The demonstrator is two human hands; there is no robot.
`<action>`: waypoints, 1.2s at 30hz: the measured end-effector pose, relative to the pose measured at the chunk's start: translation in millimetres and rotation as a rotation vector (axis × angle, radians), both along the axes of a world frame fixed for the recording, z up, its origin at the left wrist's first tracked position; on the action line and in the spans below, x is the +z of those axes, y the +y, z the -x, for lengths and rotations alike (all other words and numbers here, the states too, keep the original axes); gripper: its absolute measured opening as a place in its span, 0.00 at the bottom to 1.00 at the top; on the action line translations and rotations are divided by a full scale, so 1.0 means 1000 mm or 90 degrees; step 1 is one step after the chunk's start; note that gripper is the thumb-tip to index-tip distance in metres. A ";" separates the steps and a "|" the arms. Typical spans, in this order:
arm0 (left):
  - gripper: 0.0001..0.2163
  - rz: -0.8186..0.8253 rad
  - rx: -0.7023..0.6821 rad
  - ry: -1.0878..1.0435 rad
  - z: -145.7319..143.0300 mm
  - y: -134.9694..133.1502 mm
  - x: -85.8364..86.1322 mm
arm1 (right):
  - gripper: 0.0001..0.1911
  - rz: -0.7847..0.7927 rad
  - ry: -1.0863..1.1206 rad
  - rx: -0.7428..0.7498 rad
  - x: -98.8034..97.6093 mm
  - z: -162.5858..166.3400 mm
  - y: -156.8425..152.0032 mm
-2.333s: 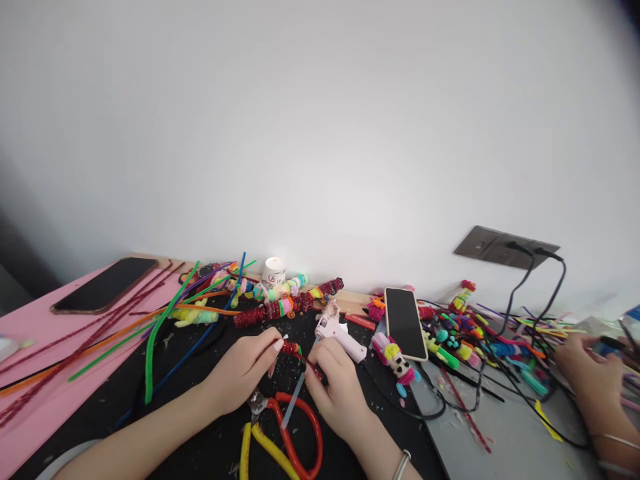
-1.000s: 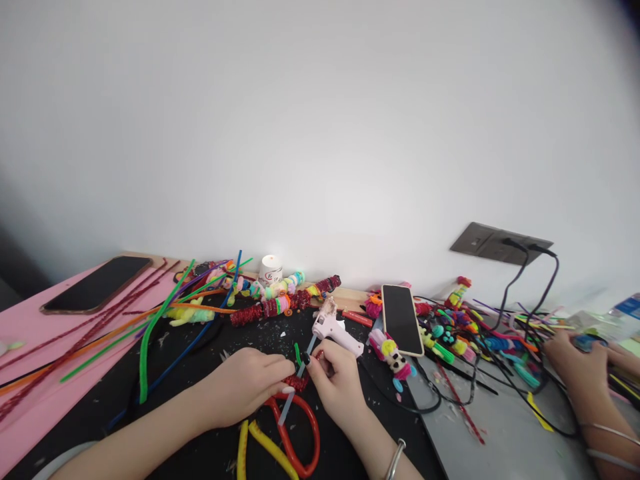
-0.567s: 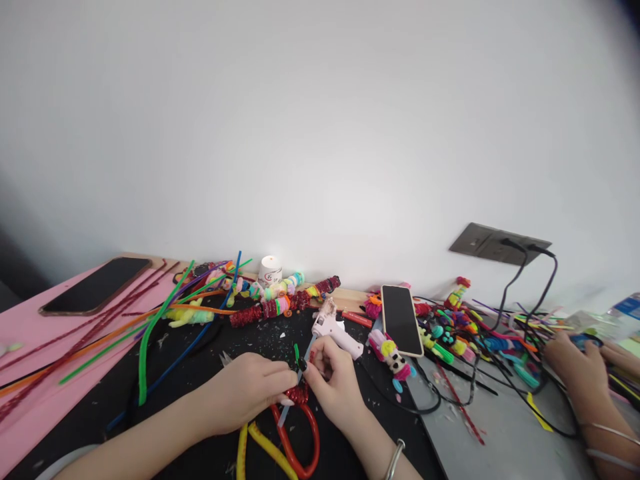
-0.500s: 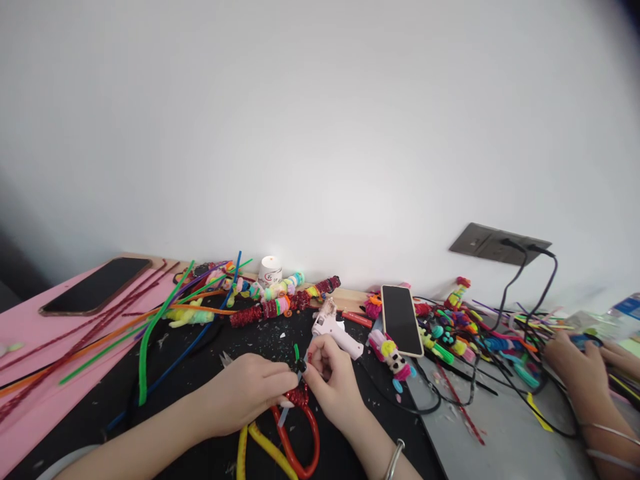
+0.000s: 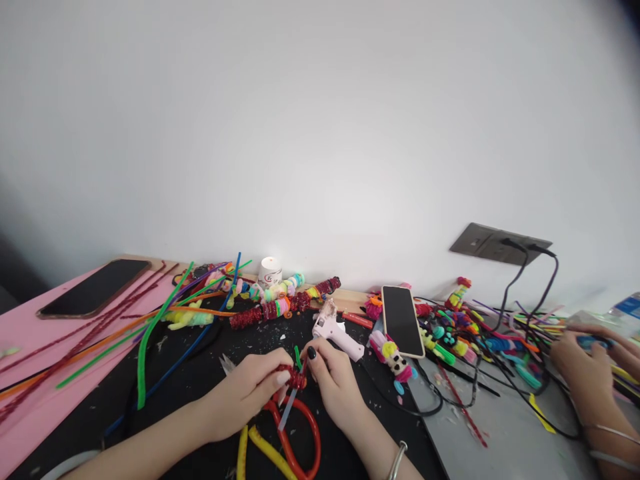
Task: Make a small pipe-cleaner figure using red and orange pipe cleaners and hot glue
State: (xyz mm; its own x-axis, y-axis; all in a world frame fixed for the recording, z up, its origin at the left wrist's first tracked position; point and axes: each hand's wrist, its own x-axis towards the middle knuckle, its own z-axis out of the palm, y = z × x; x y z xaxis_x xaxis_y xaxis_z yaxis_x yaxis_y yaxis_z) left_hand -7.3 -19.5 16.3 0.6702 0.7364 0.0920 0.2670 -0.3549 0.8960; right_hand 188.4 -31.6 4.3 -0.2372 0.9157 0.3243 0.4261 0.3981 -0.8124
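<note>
My left hand [image 5: 249, 390] and my right hand [image 5: 334, 385] meet over the black mat [image 5: 200, 373], both pinched on a small red coiled pipe-cleaner piece [image 5: 294, 379] with a short green stub sticking up from it. Red-handled scissors [image 5: 300, 437] lie just under my hands, with a clear glue stick [image 5: 289, 415] across them. A white hot glue gun [image 5: 336, 331] lies just beyond my right hand.
Long loose pipe cleaners [image 5: 150, 320] spread left over the pink sheet [image 5: 30, 373], where a phone [image 5: 94, 287] lies. A second phone [image 5: 401, 320], small craft figures [image 5: 395, 360] and cables [image 5: 515, 313] crowd the right. Another person's hand [image 5: 583, 373] works at far right.
My hands have drawn nearer to me and closer together. The red coil has been turned between my fingers, and the green stub now stands up from it.
</note>
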 end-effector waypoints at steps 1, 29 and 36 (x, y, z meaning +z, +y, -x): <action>0.16 0.090 0.006 -0.036 -0.002 0.000 0.000 | 0.12 0.005 0.002 -0.009 -0.001 0.000 0.001; 0.17 0.652 -0.022 -0.434 -0.006 0.010 -0.013 | 0.11 -0.051 -0.067 0.012 0.003 0.003 -0.001; 0.18 0.658 -0.018 -0.418 -0.005 0.013 -0.009 | 0.11 -0.012 -0.061 0.018 0.003 0.004 0.000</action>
State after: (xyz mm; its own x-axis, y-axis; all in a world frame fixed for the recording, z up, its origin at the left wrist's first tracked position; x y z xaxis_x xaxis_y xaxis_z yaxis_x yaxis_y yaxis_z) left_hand -2.4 -6.8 6.9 0.7338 0.6489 -0.2014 -0.3375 0.6054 0.7209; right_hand 184.7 -31.4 7.6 -0.2940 0.9018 0.3166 0.4899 0.4266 -0.7602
